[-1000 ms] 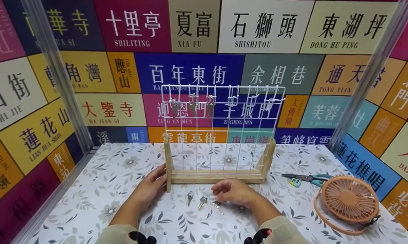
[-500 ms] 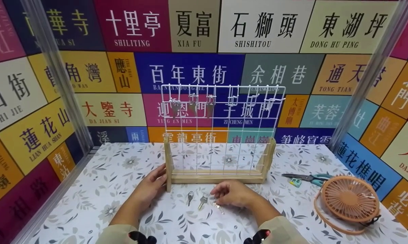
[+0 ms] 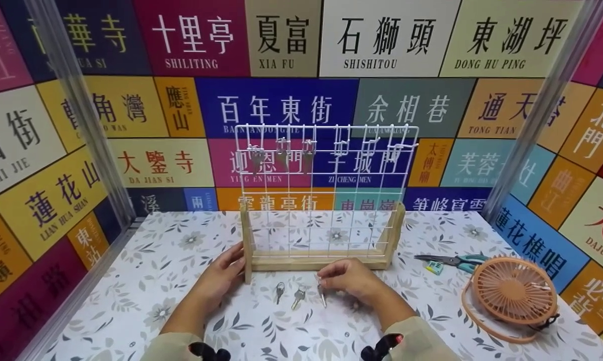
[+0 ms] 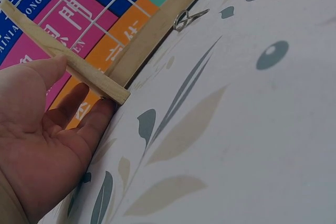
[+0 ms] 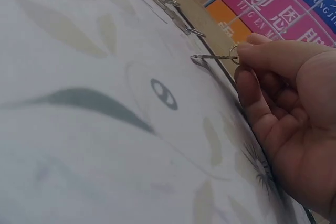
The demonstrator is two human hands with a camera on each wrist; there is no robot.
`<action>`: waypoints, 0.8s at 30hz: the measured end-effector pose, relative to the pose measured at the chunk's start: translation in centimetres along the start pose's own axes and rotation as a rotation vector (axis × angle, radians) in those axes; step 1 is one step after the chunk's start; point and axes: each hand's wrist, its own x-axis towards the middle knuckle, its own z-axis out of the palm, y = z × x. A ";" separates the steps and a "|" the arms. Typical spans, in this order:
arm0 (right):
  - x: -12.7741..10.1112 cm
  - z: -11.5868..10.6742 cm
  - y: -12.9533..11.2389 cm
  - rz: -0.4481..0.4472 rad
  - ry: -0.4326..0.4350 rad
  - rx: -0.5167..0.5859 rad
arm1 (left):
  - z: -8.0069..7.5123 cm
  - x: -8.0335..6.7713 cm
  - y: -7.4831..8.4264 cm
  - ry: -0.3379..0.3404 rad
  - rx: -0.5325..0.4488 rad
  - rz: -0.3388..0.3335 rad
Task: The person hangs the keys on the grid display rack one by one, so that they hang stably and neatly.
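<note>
Picking up a key (image 5: 214,57), seemingly, the right hand (image 3: 352,278) pinches its ring (image 5: 231,52) in a closed grip, the left hand (image 3: 223,275) clasps the rack (image 3: 286,263), and lifting likely needs steadiness.

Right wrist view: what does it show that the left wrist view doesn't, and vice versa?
Only the right wrist view shows the right hand pinching a silver metal key by its ring.
Only the left shows the left hand touching a pale wooden upright.
Both share two other silver metal keys lying on the white leaf-patterned cloth, and part of the white wire grid.
</note>
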 end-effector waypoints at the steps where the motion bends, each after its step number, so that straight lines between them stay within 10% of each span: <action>1: 0.0 -0.1 -0.2 -0.004 0.007 0.041 | 0.0 0.0 0.0 -0.006 -0.007 0.007; 18: -3.3 -3.2 -13.7 -0.316 0.220 0.364 | 0.0 0.0 0.0 -0.015 -0.042 -0.021; 24: -3.6 -5.3 -17.5 -0.389 0.344 0.317 | 0.0 0.0 0.2 -0.024 -0.051 -0.003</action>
